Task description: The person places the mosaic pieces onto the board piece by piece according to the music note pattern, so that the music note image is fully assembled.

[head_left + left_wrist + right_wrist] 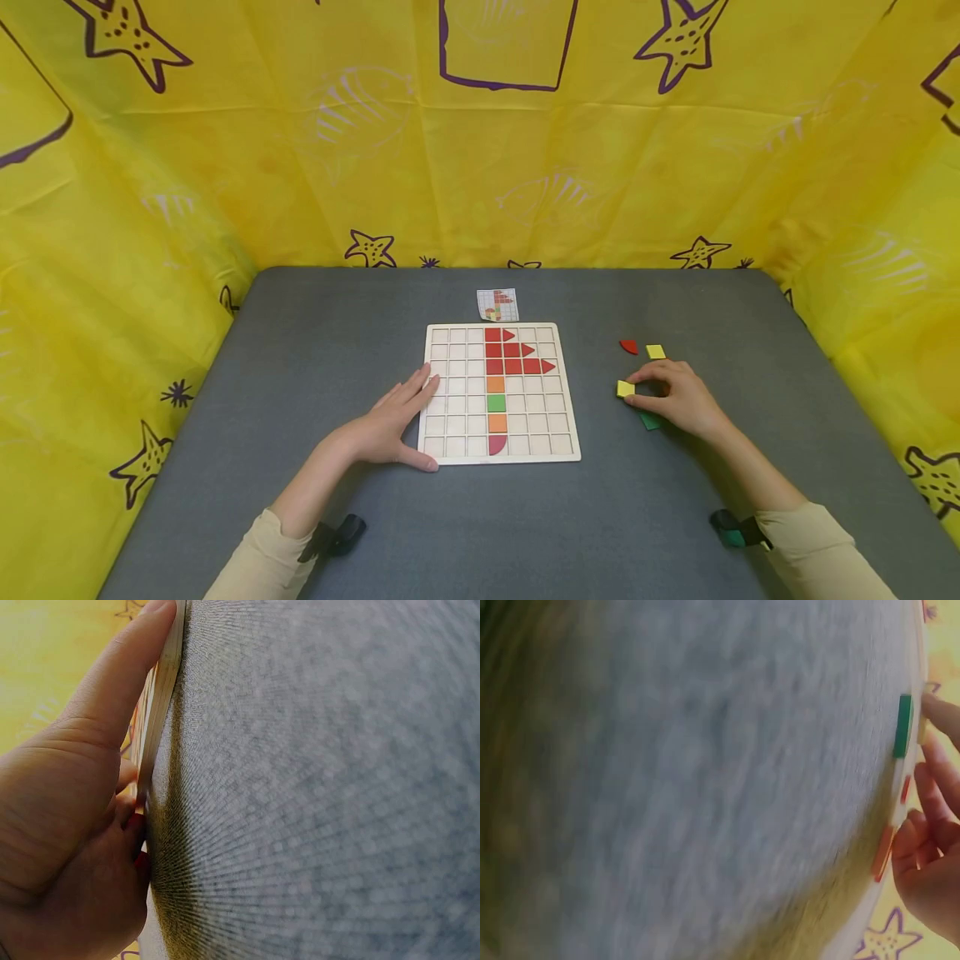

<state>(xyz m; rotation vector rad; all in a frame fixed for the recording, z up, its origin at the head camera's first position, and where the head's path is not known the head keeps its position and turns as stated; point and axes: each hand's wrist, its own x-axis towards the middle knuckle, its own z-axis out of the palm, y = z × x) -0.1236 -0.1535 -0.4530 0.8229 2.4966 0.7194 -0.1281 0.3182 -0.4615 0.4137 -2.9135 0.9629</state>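
Note:
A white grid board (453,408) lies flat on the table. Red squares (513,367) and red triangles fill parts of its top three rows; below, one column carries orange, green (497,403) and orange squares and a dark red quarter-round (497,444). My left hand (386,425) rests at the board's left edge, fingers extended over the rim and thumb at the lower corner. To the right of the board, my right hand (681,402) pinches a yellow square tile (624,389) between thumb and fingertips, just over the table.
Near the right hand lie a red quarter-round (629,347), another yellow square (656,352) and a green tile (650,422), partly covered by the hand. A small printed pattern card (498,305) sits behind the board. Yellow cloth (480,167) hangs around the grey table (330,317).

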